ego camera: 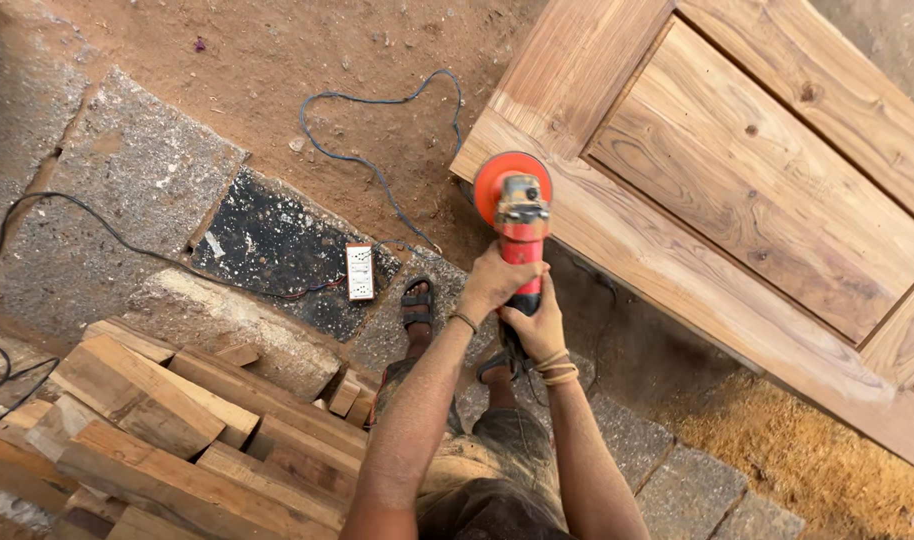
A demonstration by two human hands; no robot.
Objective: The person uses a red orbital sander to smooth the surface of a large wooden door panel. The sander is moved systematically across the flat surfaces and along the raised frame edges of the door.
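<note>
A red angle grinder (521, 232) with an orange sanding disc (497, 178) is held in both hands. My left hand (490, 283) wraps the body just behind the head. My right hand (539, 328) grips the rear handle closer to me. The disc rests on the corner of a large panelled wooden door (757, 190) that lies flat, raised off the ground, and fills the right side of the view. My wrists carry thin bands.
Rough timber blocks (177, 420) are stacked at lower left. A white socket strip (360, 272) lies on the stone paving with dark cables (377, 170) running across the dirt. Sawdust (827, 460) is piled under the door's near edge. My sandalled foot (419, 305) stands by the strip.
</note>
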